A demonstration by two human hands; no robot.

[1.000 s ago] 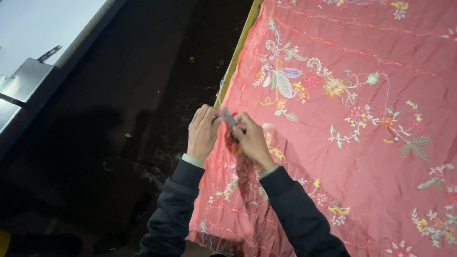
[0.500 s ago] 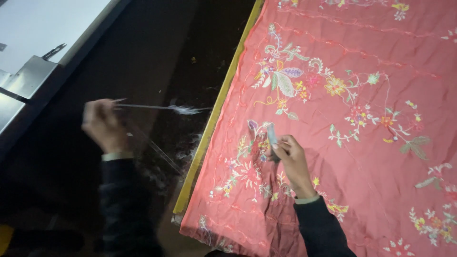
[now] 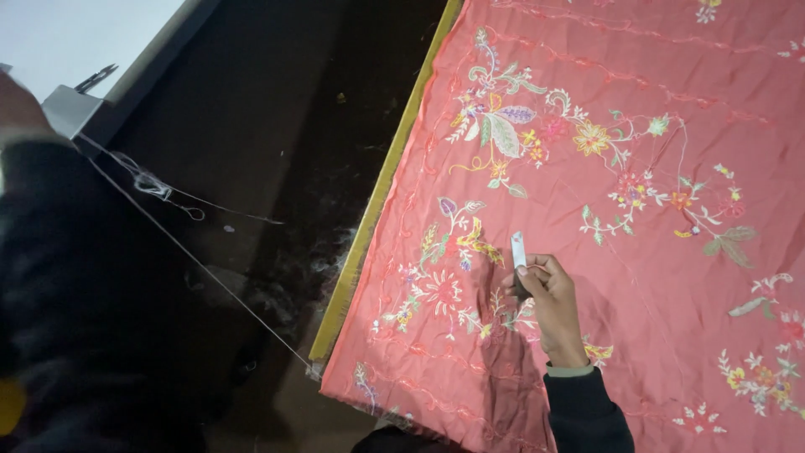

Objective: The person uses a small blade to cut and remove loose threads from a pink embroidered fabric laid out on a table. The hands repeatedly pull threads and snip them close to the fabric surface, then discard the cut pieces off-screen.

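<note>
Head view: right hand [image 3: 549, 306] rests on the pink embroidered cloth [image 3: 637, 252], grip closed round one small silvery clipper [image 3: 519, 252], blade end poking up past the thumb, long axis roughly up-down in frame. One white thread [image 3: 193, 260] runs taut from cloth's near-left corner, up-left toward left hand [image 3: 18, 105], far off at frame edge; its grip mostly out of frame, can't tell if closed. Right hand is nearer the thread's cloth end. Yellow frame edge [image 3: 377, 201] lines cloth's left side; dark floor [image 3: 277, 126] beyond.
</note>
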